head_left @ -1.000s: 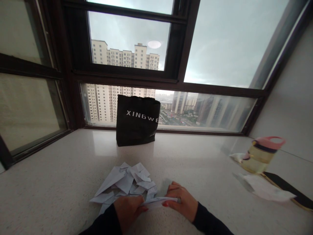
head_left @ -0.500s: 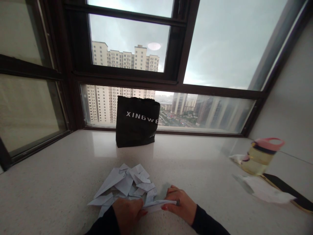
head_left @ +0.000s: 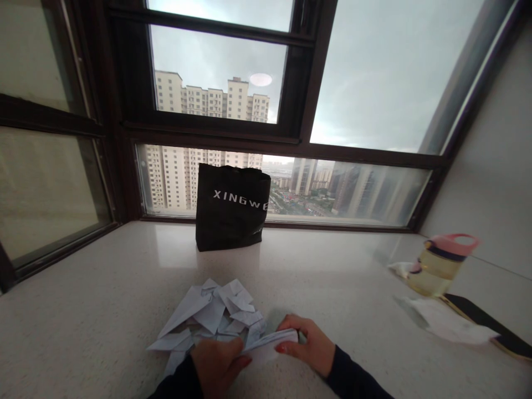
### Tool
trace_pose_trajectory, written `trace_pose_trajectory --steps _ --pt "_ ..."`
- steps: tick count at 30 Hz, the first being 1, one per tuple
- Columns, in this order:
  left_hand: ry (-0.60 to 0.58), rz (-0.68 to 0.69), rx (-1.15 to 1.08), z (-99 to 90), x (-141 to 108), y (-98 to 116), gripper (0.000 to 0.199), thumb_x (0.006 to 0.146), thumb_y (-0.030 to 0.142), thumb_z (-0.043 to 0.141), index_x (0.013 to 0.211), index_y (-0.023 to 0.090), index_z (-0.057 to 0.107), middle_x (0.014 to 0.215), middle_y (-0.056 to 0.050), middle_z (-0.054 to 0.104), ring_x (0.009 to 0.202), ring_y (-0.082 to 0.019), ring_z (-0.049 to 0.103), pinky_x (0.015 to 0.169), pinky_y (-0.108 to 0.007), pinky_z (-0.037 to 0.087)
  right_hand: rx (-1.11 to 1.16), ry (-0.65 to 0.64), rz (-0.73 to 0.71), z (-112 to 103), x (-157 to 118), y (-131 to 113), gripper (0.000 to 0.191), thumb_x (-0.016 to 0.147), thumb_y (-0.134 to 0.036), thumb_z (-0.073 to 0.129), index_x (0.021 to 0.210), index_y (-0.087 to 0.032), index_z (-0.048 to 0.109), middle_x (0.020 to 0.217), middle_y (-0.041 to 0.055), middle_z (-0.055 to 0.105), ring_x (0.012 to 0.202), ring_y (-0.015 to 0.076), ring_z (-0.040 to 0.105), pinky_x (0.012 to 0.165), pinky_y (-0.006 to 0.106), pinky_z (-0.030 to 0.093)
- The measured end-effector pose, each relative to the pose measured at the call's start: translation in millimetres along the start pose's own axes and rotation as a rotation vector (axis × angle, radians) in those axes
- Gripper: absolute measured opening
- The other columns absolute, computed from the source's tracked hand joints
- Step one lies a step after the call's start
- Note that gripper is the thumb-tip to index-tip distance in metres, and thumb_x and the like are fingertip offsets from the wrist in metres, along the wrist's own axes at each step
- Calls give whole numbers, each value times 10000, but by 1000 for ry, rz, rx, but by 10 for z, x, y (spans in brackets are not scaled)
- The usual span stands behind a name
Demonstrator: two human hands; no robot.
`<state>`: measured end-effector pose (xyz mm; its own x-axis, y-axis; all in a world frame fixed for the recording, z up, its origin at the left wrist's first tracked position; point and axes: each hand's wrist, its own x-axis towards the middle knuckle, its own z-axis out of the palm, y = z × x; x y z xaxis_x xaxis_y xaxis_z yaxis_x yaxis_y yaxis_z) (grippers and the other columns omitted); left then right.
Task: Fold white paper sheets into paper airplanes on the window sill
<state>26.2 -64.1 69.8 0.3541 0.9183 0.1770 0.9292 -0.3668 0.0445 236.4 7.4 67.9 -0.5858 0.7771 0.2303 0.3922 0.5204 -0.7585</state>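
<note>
Black bag (head_left: 233, 208) behind paper pile (head_left: 214, 310), pink-lidded bottle (head_left: 440, 269) far right, left fingers (head_left: 233, 348) and right fingers (head_left: 291, 349) clamped on folded paper (head_left: 265, 349)

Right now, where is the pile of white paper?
In the head view, the paper pile lies low, left of centre, between the left hand and the black bag.

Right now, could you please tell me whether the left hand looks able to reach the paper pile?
Probably yes: the left hand is close to the paper pile with nothing visible between them, though it is busy holding the folded paper.
</note>
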Motion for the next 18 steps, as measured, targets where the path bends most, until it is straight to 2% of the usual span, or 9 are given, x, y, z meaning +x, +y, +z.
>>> trace_pose_trajectory --steps 4,7,10,12,14,15,16,18 --pt "18 -56 -9 -10 -22 65 372 816 414 235 695 232 536 547 2 628 526 -187 611 437 -224 373 87 -23 114 15 -3 84 238 586 -380 636 601 -152 569 524 -26 516 519 118 486 500 220 376" --pt "-11 -149 -19 0 2 70 438 803 468 203 669 223 541 534 -7 621 518 -188 605 431 -225 364 117 -90 251 -77 42 205 274 545 -397 656 591 -147 554 511 -28 541 505 119 511 466 212 378" --pt "-22 -221 -35 12 33 53 496 824 440 126 665 208 534 530 -7 620 511 -180 605 417 -219 358 74 -88 352 -357 160 421 294 549 -408 651 575 -140 533 501 -25 555 512 132 542 489 226 406" --pt "8 -216 -26 24 41 50 506 841 388 92 675 205 533 525 -6 621 508 -177 607 415 -219 361 4 -55 417 -614 277 594 276 611 -385 625 571 -129 529 500 -19 551 525 139 551 528 245 424" --pt "42 -186 4 55 39 59 500 846 360 96 661 210 535 510 -4 620 497 -177 608 413 -219 369 -88 -21 493 -857 415 749 236 718 -329 554 664 -99 554 600 8 577 582 139 560 577 270 440" --pt "56 -165 19 82 36 66 492 847 355 110 648 213 537 510 -2 623 496 -176 610 413 -216 374 -130 -15 529 -954 488 812 202 768 -293 507 783 -98 555 730 25 588 644 137 564 604 288 449" --pt "66 -141 35 116 34 73 484 847 349 126 633 215 539 510 -1 627 494 -172 612 411 -211 377 -167 -12 559 -1027 563 863 191 801 -268 470 902 -117 529 864 34 570 717 140 559 633 310 455" --pt "77 -92 79 204 35 81 472 845 346 157 613 221 549 509 0 633 487 -167 616 397 -199 382 -229 -14 599 -1102 715 932 226 818 -247 447 1020 -148 475 1007 48 517 814 158 539 677 346 452"
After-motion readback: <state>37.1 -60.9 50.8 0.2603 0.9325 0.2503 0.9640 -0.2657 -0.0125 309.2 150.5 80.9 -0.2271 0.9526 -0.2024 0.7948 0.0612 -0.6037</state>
